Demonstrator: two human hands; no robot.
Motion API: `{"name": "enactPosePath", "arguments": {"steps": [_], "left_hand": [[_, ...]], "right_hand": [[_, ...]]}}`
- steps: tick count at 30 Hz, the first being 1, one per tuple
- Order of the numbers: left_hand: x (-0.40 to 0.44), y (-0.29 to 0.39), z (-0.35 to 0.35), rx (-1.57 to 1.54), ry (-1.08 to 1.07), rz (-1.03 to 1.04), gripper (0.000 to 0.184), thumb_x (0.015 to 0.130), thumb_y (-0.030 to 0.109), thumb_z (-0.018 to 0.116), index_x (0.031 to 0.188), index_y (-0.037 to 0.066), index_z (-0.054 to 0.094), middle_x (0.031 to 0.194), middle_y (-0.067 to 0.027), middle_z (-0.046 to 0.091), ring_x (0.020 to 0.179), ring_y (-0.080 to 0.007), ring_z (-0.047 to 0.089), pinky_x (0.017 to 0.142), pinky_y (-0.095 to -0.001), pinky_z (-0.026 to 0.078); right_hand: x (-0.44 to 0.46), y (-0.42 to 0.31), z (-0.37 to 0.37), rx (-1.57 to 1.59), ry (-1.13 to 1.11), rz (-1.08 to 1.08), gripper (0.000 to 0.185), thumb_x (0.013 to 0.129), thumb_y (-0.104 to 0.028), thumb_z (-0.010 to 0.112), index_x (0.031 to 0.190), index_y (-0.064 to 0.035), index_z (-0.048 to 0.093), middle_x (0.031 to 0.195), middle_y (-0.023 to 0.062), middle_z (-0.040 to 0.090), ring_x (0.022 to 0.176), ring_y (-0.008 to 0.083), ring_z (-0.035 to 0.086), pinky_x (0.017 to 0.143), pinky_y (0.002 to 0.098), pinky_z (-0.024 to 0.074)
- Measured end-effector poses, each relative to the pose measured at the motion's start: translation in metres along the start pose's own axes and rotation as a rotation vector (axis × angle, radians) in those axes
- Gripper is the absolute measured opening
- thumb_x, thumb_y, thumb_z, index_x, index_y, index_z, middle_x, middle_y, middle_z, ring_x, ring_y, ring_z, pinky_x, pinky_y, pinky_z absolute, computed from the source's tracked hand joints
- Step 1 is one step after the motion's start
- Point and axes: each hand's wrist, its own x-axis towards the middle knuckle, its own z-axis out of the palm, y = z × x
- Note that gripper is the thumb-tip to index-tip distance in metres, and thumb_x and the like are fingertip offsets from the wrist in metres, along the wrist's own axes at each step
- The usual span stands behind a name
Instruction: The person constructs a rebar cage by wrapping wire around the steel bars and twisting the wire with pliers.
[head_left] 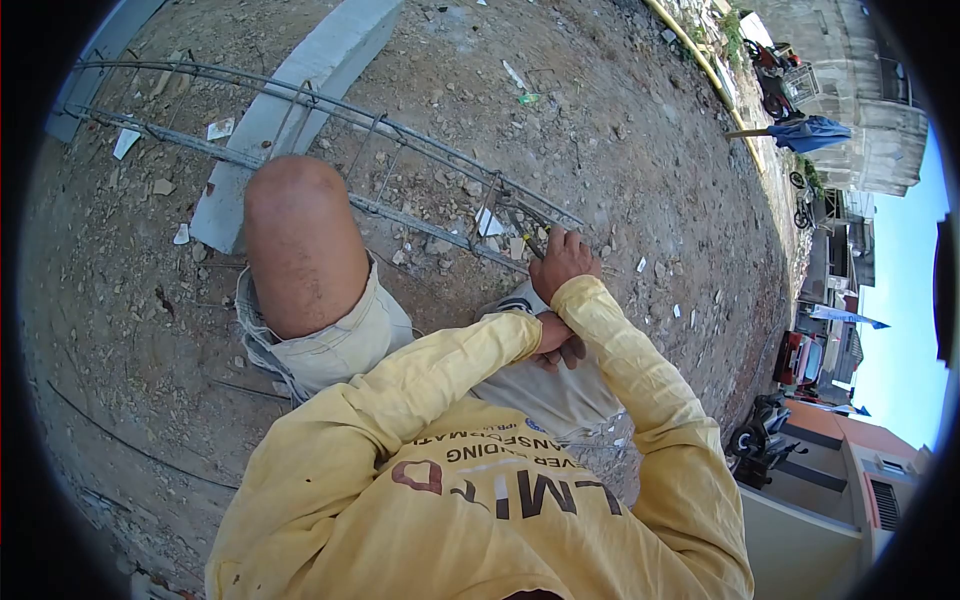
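My right hand (566, 262) is closed around the handles of a pair of pincers (530, 228). Their jaws lie at the near end of a rebar cage (390, 165), made of long steel bars with stirrups across them. My left hand (558, 342) is tucked under the right wrist, above my thigh. Its fingers are curled and partly hidden, so what they hold, if anything, does not show. The cage stretches from beside my right hand to the upper left, passing beyond my bare knee.
A grey concrete beam (290, 95) lies under the cage, with another grey piece (100, 65) at its far end. Stones and white tile shards (126, 143) are scattered over the dirt. A yellow pole (690, 45), a blue cloth (810, 134) and parked motorbikes (762, 432) stand farther right.
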Motion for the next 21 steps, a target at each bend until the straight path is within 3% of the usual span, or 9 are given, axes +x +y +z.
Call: {"name": "enactPosePath", "arguments": {"steps": [2, 5, 8, 11, 14, 17, 20, 21], "left_hand": [[0.0, 0.0, 0.004, 0.048, 0.034, 0.003, 0.048, 0.094, 0.048, 0.037, 0.092, 0.008, 0.065, 0.075, -0.0047, 0.066, 0.05, -0.0098, 0.049, 0.053, -0.0317, 0.051], [-0.002, 0.0, 0.007, 0.098, 0.03, 0.019, 0.05, 0.094, 0.048, 0.036, 0.092, 0.008, 0.065, 0.075, -0.0048, 0.066, 0.051, -0.0104, 0.051, 0.053, -0.0318, 0.052], [0.0, 0.0, 0.007, 0.099, 0.038, 0.049, 0.05, 0.091, 0.05, 0.041, 0.09, 0.007, 0.066, 0.074, -0.0074, 0.066, 0.049, -0.0125, 0.05, 0.05, -0.0314, 0.051], [-0.006, 0.005, 0.01, 0.091, 0.046, 0.054, 0.054, 0.088, 0.054, 0.045, 0.088, 0.005, 0.066, 0.074, -0.0089, 0.065, 0.049, -0.0136, 0.05, 0.049, -0.0304, 0.05], [-0.017, 0.015, 0.013, 0.097, 0.071, 0.029, 0.059, 0.085, 0.058, 0.048, 0.089, 0.003, 0.066, 0.074, -0.0091, 0.064, 0.049, -0.0136, 0.05, 0.048, -0.0298, 0.049], [-0.02, 0.018, 0.014, 0.133, 0.048, 0.03, 0.06, 0.086, 0.061, 0.048, 0.094, 0.004, 0.064, 0.073, -0.006, 0.062, 0.05, -0.0126, 0.051, 0.05, -0.0286, 0.047], [-0.027, 0.016, 0.019, 0.096, 0.016, 0.115, 0.056, 0.088, 0.057, 0.051, 0.102, 0.003, 0.059, 0.074, -0.004, 0.058, 0.048, -0.0109, 0.047, 0.048, -0.026, 0.044], [-0.029, 0.015, 0.021, 0.069, 0.009, 0.154, 0.056, 0.089, 0.055, 0.052, 0.106, 0.003, 0.056, 0.074, -0.0038, 0.057, 0.047, -0.0104, 0.045, 0.046, -0.025, 0.043]], "right_hand": [[-0.002, -0.001, -0.002, -0.034, -0.006, -0.011, 0.058, 0.085, -0.036, 0.06, 0.125, 0.0004, 0.039, 0.108, 0.0241, 0.057, 0.092, 0.046, 0.062, 0.083, 0.0542, 0.0488], [0.002, -0.003, -0.007, 0.086, -0.232, 0.088, 0.057, 0.086, -0.036, 0.061, 0.125, -0.0011, 0.039, 0.109, 0.0252, 0.057, 0.091, 0.0453, 0.063, 0.083, 0.0553, 0.0473], [0.008, 0.004, -0.004, 0.09, -0.26, 0.056, 0.051, 0.088, -0.039, 0.057, 0.119, -0.0007, 0.044, 0.103, 0.0258, 0.06, 0.091, 0.0436, 0.063, 0.082, 0.0548, 0.0475], [0.018, 0.015, 0.004, 0.215, -0.309, 0.01, 0.047, 0.088, -0.041, 0.056, 0.11, -0.0002, 0.051, 0.094, 0.0247, 0.063, 0.09, 0.04, 0.064, 0.078, 0.0536, 0.0492], [0.038, 0.051, 0.048, 0.488, -0.409, -0.2, 0.048, 0.089, -0.043, 0.053, 0.105, 0.0016, 0.055, 0.09, 0.0263, 0.065, 0.089, 0.0411, 0.064, 0.08, 0.0525, 0.049], [0.026, 0.026, -0.006, 1.105, -0.692, 0.573, 0.048, 0.09, -0.043, 0.052, 0.103, 0.0025, 0.06, 0.096, 0.0243, 0.066, 0.088, 0.0396, 0.064, 0.08, 0.0476, 0.0503], [0.029, 0.031, 0.001, 1.156, -0.744, 0.584, 0.048, 0.087, -0.039, 0.057, 0.11, 0.0021, 0.052, 0.088, 0.0236, 0.063, 0.071, 0.0369, 0.063, 0.066, 0.0441, 0.0531], [0.036, 0.041, 0.021, 0.772, -0.668, 0.256, 0.046, 0.088, -0.039, 0.055, 0.11, 0.0021, 0.052, 0.088, 0.024, 0.063, 0.072, 0.0387, 0.063, 0.067, 0.0453, 0.053]]}}
